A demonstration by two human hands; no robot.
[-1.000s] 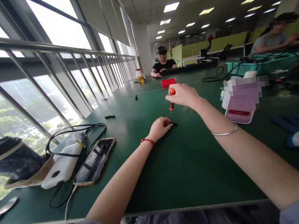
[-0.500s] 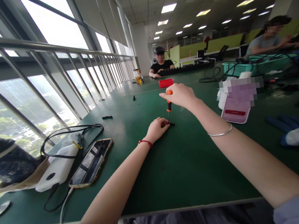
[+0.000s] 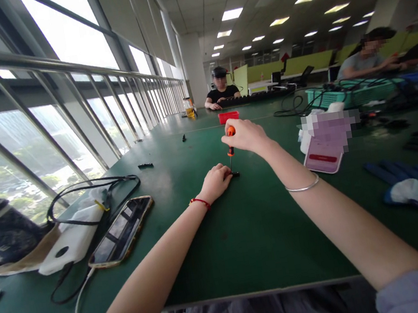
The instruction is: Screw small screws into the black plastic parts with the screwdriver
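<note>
My right hand is closed around the orange and black handle of a screwdriver. The shaft points down, nearly upright, with its tip at a small black part on the green table. My left hand rests on the table and pinches that part from the left; its fingers hide most of it. Further off to the left lie a black strip-like piece and a smaller black piece. A red box stands beyond my right hand.
On the left are a phone, a white power bank, cables and a dark cup. To the right stand a pink-screened phone, a blue-white glove and a green basket. Two people sit further back.
The whole view has shifted slightly, so things appear a little further left. My right hand has turned a little on the screwdriver; my left hand keeps its pinch on the black part.
</note>
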